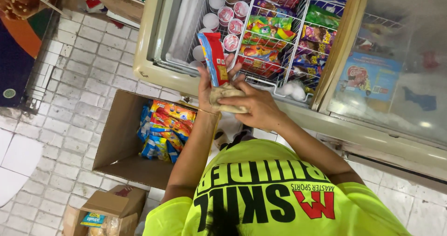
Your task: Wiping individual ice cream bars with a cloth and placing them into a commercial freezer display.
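Neon-yellow shirt (274,194) fills the bottom of the view, and above it both hands meet in front of the open chest freezer (153,68). Left hand (207,89) is closed around the lower end of a red-and-blue ice-cream wrapper (214,57), which stands upright over the freezer's front rim. Right hand (253,105) is curled shut on a crumpled beige cloth (228,98), pressed against the bottom of that wrapper, just beside the left palm.

Doing this well looks like a matter of steady support: a firm pinch low on the packet, the cloth worked along it without crushing what is inside, and the packet kept over the rim rather than over the floor.

Around them: white wire baskets (279,40) hold round tubs (230,17) on one side and bright packets (270,26) on the other. An open cardboard box (116,138) of more wrapped bars (165,129) sits on the tiled floor (79,77) at the left, with 1 smaller box (111,208) nearer. Crowding things, the slid-back glass lid (396,68) covers the right half of the freezer.
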